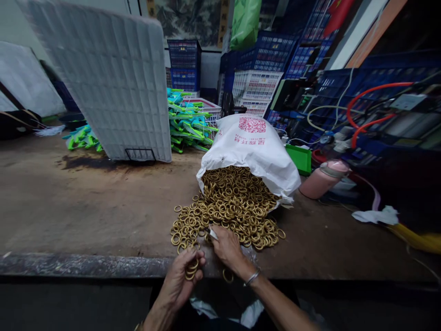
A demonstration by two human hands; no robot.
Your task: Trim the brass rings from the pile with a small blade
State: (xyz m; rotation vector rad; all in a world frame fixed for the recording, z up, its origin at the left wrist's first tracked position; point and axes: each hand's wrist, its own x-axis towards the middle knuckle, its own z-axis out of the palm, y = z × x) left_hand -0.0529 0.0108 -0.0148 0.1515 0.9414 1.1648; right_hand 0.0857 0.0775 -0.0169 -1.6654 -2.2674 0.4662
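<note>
Many rings (227,207) spill from a bag (251,147) at twelve o'clock. My left hand (182,276) squeezes some; my right hand (227,248) touches them, grip I cannot tell.

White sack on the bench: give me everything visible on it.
The white sack, woven plastic by its look, lies on its side on the brown table. Mouth open toward the person; brass-coloured rings spill from it into a heap. Red QR code and red characters printed on its upper face. A pink bottle lies close at its right. The left hand and right hand are at the heap's near edge, clear of the sack.
</note>
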